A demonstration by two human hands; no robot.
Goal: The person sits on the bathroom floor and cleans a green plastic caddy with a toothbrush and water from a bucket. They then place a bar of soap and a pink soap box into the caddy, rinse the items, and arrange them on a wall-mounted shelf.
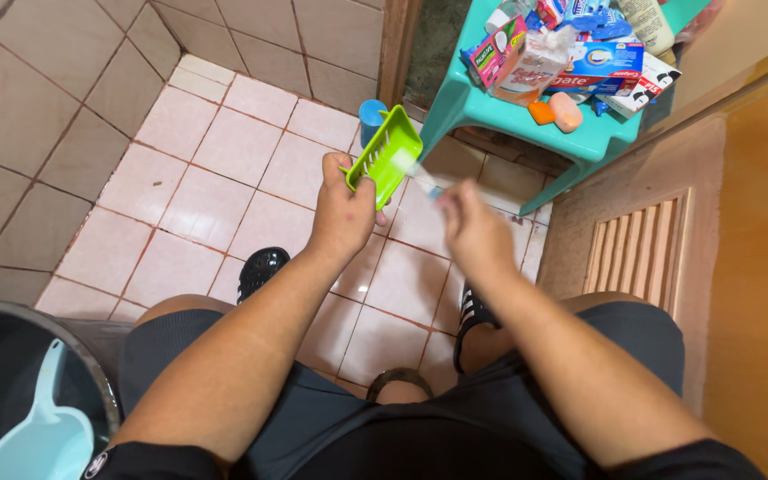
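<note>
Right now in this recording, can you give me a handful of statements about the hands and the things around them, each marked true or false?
1. The left hand holds a lime-green slotted plastic soap tray. True.
2. The right hand holds a pale toothbrush with its blurred head over the tray. True.
3. The teal plastic stool is bare. False: boxes, tubes and two orange soap bars lie on it.
4. The light-blue plastic dipper lies on the pink floor tiles. False: it sits inside the dark bucket at lower left.
5. The person is barefoot. False: dark sandals show on the feet.
</note>
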